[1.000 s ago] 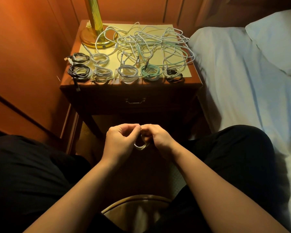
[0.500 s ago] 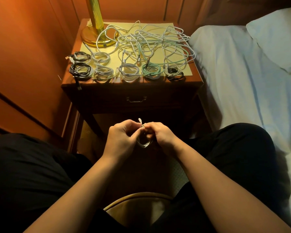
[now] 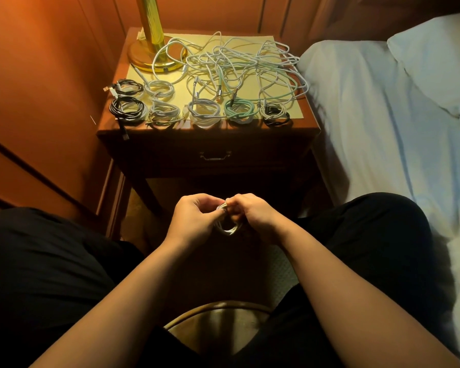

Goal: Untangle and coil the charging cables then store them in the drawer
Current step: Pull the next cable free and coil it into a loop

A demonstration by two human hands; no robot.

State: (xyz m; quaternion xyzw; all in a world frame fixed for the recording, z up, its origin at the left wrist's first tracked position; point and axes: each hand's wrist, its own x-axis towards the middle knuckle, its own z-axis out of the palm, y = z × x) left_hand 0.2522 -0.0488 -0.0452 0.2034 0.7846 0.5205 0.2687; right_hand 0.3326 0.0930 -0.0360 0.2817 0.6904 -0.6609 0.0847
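Nearest to me I see the curved rim of a chair seat (image 3: 218, 308) between my dark-trousered legs. Just beyond it my left hand (image 3: 191, 220) and right hand (image 3: 252, 213) meet over the gap, both with fingers curled and pinching a small white coiled cable (image 3: 227, 225); its loops hang below the fingertips, held in the air in front of the nightstand. Farther on stands the wooden nightstand (image 3: 112, 132), its drawer (image 3: 215, 156) closed, with a metal handle at the centre. Along the near edge of the yellow mat (image 3: 298, 114) on top I count a row of finished coils: a black coil (image 3: 128, 108) at the left, then pale ones, a mint-green coil (image 3: 240, 110), and a mixed pale-and-dark coil (image 3: 275, 112) at the right. Two more coils sit just behind the left end of the row. Beyond them a tangled heap of pale cables (image 3: 239, 65) spreads across the far half of the mat, reaching the right edge. At the far left corner a brass lamp base (image 3: 141, 58) stands, with one loop lying against it. To the right lies a bed with white sheets (image 3: 383, 115).
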